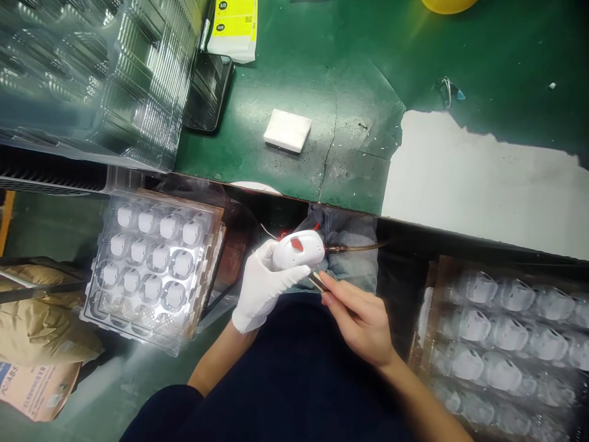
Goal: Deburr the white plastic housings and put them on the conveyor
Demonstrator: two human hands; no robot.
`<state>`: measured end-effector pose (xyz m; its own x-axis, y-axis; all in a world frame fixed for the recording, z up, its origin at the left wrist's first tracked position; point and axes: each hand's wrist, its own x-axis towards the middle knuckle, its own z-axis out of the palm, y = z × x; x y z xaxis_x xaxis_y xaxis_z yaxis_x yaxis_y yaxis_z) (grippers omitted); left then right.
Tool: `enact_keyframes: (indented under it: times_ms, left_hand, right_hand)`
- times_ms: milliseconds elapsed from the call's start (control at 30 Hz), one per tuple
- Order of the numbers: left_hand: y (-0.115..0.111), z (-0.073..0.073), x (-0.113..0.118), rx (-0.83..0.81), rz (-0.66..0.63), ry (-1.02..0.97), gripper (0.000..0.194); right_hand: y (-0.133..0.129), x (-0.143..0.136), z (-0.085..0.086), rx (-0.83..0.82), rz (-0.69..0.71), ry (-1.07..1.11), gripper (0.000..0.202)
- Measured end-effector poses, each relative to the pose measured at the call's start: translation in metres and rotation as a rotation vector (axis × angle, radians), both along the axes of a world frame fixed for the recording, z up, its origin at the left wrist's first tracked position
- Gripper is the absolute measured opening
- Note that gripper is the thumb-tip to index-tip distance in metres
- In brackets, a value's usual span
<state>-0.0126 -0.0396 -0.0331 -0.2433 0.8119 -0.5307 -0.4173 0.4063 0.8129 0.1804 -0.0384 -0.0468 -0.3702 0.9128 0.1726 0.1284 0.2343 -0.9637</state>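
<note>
A smooth white plastic part (306,250) with a reddish opening is held over my lap, in front of the table edge. My left hand (262,282), in a white glove, is closed round its left and lower side, with the thumb along the bottom. My bare right hand (356,310) pinches a small thin tool (317,281) between thumb and fingers. The tool's tip is close to the part's lower edge; whether they touch is unclear. A white block (288,131) lies on the green table (294,86) beyond my hands.
Clear trays (92,92) are stacked at the upper left, beside a dark phone (209,92) and yellow labels (234,24). One tray of white parts (147,270) stands lower left, another (497,337) lower right. A brown hose (363,247) runs right of the part.
</note>
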Motion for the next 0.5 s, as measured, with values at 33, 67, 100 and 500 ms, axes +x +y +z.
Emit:
enact_keyframes:
  times_ms: [33,67,100,500]
  left_hand:
    - [-0.0010,-0.0003,0.0002,0.001,-0.001,0.012,0.044]
    - [-0.0018,-0.0004,0.0005,0.003,0.001,0.023,0.043]
    - [-0.0025,-0.0004,0.0009,0.005,0.006,0.031,0.042]
    - [-0.0009,0.0074,0.0086,0.019,0.032,0.154,0.037]
  right_hand:
    - [0.0000,0.0000,0.0000,-0.002,0.005,0.000,0.068]
    - [0.0000,0.0000,0.0001,-0.004,0.007,-0.002,0.068]
    - [0.0001,0.0000,0.0002,-0.005,0.007,-0.006,0.068]
    - [-0.0097,-0.0038,0.0046,-0.062,0.000,-0.001,0.066]
